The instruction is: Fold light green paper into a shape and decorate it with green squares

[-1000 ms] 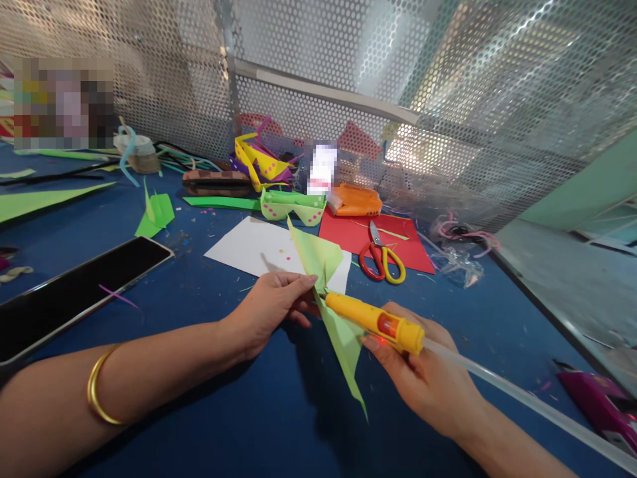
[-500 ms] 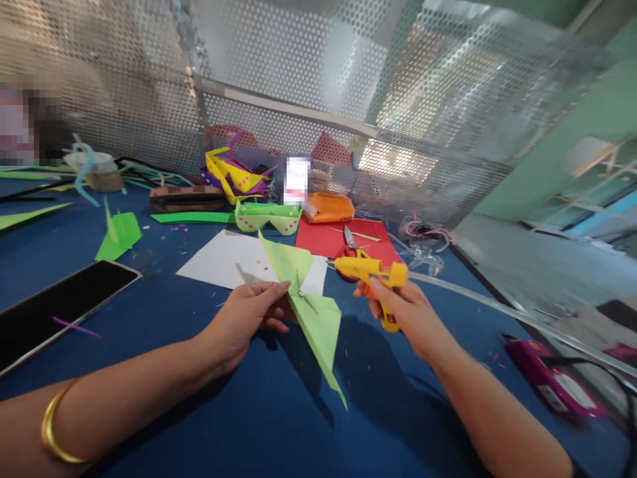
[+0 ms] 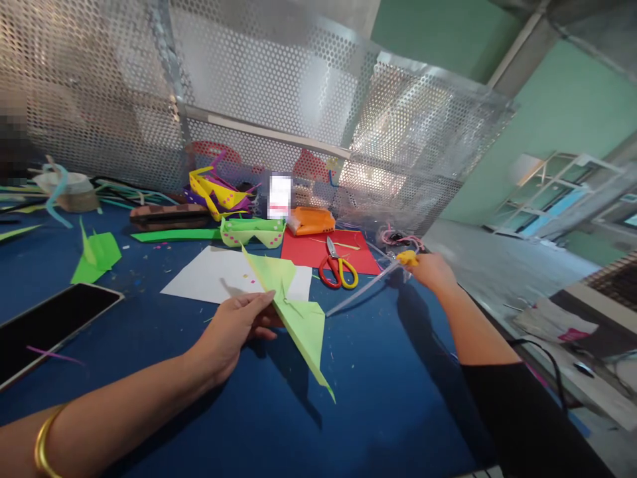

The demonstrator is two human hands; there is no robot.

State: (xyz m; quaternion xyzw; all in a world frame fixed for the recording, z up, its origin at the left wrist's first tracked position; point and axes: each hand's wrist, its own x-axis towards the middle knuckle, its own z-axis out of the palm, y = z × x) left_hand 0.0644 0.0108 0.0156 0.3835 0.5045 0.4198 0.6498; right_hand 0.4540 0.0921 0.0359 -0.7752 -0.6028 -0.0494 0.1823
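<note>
Your left hand (image 3: 233, 328) pinches the folded light-green paper plane (image 3: 293, 312) over the blue counter (image 3: 388, 398), right hand (image 3: 432, 271) at 2 o'clock closed around the yellow glue gun (image 3: 408, 257); no glue visible on the folds.

Right hand (image 3: 432, 271) swung away from the green plane (image 3: 291, 307), out to the far right of the table near the pink cords, carrying the glue gun (image 3: 408, 257) along; glue stick (image 3: 359, 292) now trailing back toward the plane, no longer pointing at the fold
</note>
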